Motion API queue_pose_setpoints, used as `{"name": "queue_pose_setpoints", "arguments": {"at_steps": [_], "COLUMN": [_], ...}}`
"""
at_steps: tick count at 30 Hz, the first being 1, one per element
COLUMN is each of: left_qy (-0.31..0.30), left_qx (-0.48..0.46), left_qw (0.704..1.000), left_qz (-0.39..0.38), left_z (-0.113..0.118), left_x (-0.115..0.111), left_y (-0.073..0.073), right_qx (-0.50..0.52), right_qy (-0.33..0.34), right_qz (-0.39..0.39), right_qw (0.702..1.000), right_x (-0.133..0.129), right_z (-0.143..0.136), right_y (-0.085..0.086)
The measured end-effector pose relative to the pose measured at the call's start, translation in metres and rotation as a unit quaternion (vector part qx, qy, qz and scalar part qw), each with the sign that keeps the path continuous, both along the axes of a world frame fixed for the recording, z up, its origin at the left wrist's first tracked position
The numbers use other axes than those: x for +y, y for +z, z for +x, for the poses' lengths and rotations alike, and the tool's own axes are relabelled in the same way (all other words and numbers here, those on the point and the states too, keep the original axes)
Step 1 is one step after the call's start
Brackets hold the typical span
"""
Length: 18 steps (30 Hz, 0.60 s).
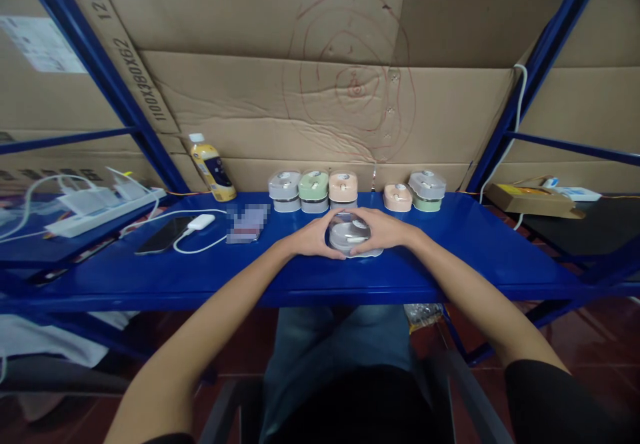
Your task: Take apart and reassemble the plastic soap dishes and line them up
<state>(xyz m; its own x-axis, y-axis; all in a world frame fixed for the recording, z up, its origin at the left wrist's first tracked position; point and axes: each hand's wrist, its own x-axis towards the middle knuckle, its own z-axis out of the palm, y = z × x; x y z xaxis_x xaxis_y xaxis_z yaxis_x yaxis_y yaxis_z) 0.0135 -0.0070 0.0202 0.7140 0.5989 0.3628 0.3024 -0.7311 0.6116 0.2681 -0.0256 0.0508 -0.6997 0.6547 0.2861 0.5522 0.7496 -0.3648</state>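
Note:
Both my hands wrap round a small grey container with a clear lid (349,232) near the front middle of the blue table (210,277). My left hand (316,236) curves along its left side, and my right hand (379,229) along its right side. The fingertips come close together behind it and the thumbs in front. Behind my hands stand stacked containers topped in grey (285,186), green (314,187) and peach (343,188). Farther right are a single peach container (398,197) and a grey one (427,184) on a green one (427,204).
A yellow bottle (214,169) leans at the back left. Left of my arms lie a dark phone (165,235), a white adapter with cable (201,222) and a power strip (107,212). An open cardboard box (533,205) sits at the right. Cardboard (240,91) stands behind.

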Motion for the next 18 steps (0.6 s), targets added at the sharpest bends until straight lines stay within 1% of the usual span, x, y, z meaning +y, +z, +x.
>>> {"name": "queue_pose_setpoints", "arguments": {"at_steps": [3,6,9,11,13,16,18], "left_qy": [0.02,0.041,0.026,0.01,0.001,0.004,0.022], "left_qx": [0.005,0.038,0.054,0.053,0.052,0.055,0.068], "left_qw": [1.0,0.998,0.997,0.996,0.996,0.996,0.995], "left_qz": [-0.001,0.007,0.044,0.064,0.071,0.073,0.074], "left_z": [0.0,-0.001,-0.003,-0.004,-0.004,-0.004,-0.006], "left_x": [0.0,0.002,0.003,0.003,0.002,0.003,0.006], "left_y": [-0.002,-0.003,-0.001,0.001,0.002,0.0,-0.002], "right_qx": [0.049,0.106,0.142,0.133,0.103,0.069,0.059], "right_qy": [-0.017,-0.072,-0.138,-0.172,-0.191,-0.199,-0.192], "right_qz": [-0.014,-0.014,0.006,0.014,0.016,0.012,0.005], "right_qw": [0.999,0.992,0.98,0.976,0.976,0.977,0.98], "right_x": [0.002,0.009,0.019,0.025,0.03,0.033,0.033], "right_z": [0.008,0.024,0.043,0.053,0.058,0.056,0.053], "right_y": [0.007,0.012,0.01,0.007,0.003,-0.001,-0.002]}}
